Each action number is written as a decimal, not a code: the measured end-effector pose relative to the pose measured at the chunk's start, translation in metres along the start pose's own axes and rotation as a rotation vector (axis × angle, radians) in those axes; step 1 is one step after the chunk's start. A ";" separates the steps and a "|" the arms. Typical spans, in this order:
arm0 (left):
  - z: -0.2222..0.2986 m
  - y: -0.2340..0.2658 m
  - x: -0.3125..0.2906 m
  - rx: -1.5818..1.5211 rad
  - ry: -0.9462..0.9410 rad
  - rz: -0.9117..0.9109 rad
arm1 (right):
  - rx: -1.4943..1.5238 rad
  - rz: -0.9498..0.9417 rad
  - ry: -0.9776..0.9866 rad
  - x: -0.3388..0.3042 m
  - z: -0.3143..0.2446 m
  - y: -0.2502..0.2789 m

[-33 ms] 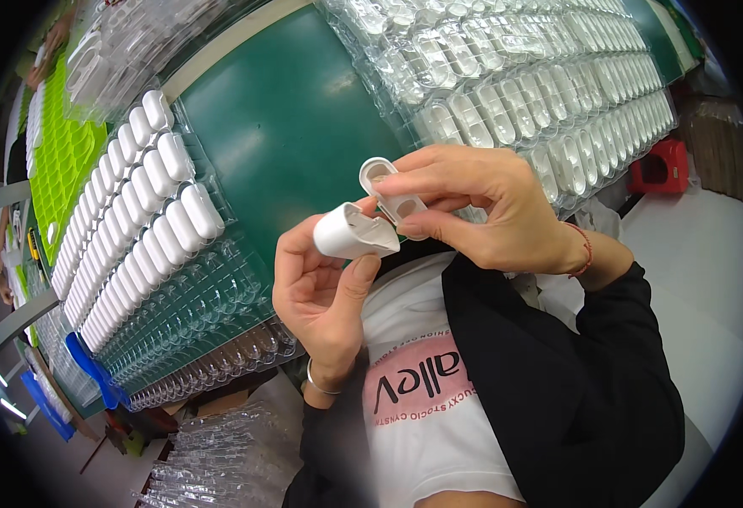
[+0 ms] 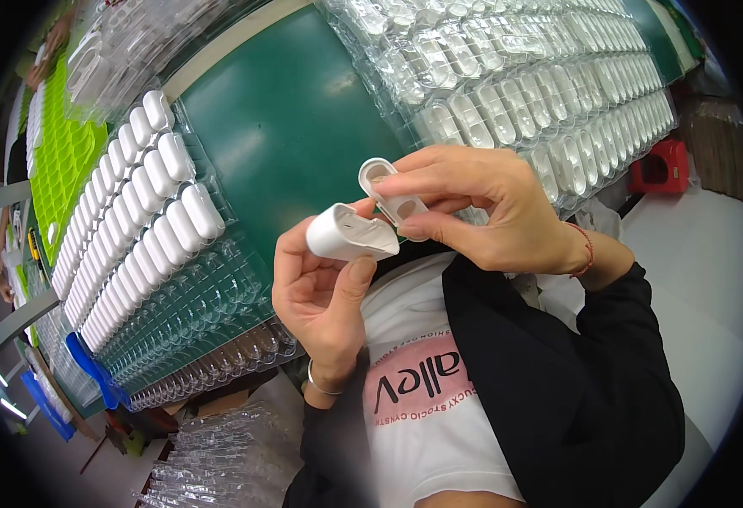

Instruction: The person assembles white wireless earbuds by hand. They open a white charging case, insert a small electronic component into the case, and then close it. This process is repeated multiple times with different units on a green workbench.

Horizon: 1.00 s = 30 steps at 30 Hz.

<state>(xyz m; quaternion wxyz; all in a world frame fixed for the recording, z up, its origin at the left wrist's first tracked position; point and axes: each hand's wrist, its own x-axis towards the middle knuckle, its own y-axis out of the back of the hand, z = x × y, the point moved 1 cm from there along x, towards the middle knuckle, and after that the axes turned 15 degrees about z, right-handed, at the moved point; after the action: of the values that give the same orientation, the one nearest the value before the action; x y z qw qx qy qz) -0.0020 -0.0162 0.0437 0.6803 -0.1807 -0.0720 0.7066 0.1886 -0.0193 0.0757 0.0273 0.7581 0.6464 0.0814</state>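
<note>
- Only the head view here. Left side of the green table (image 2: pixel 278 110) has rows of white capsule-shaped pieces (image 2: pixel 168 178), with a clear ribbed tray (image 2: pixel 193 296) next to them on the near side.
- Over on the right there's a spread of clear blister trays (image 2: pixel 507 110) with pale hollow oval parts in them, and the right hand (image 2: pixel 481 207) blocks a bit of their near edge.
- Farther out: bright green bumpy sheets (image 2: pixel 62 161) far left, loose clear packaging (image 2: pixel 143 51) at the top, a blue strip (image 2: pixel 96 372) by the tray's end, a red stool (image 2: pixel 663 165) off right, more crinkly plastic (image 2: pixel 219 457) down low.
- Someone else's hand (image 2: pixel 49 42) is up in the top left, I think, but it's pretty smudgy at the rim.
- Left hand (image 2: pixel 320 305) has thumb and fingers clamped around a smooth white shell (image 2: pixel 342 233), rounded at one end, open and scooped at the other.
- Right thumb and fingers pinch a white two-part piece (image 2: pixel 404 206) with oval hollows; the fingers hide its middle.
- Both parts are in front of the person's chest, just beside each other, all glossy plastic-looking. Tabletop's smooth with a dull shine.
</note>
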 end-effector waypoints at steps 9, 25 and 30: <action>-0.002 0.003 0.001 -0.121 0.136 -0.041 | -0.190 0.081 0.241 0.005 0.001 0.002; -0.008 -0.005 0.004 -0.200 0.178 -0.065 | -0.360 0.157 0.464 -0.001 0.002 0.001; -0.011 -0.008 0.004 -0.177 0.137 -0.057 | -0.442 0.138 0.488 -0.005 0.001 -0.002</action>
<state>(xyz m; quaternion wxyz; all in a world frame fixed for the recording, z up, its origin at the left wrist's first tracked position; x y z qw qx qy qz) 0.0091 -0.0128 0.0360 0.6848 -0.2861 -0.0925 0.6639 0.1864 -0.0239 0.0742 0.0299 0.7342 0.5476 0.4002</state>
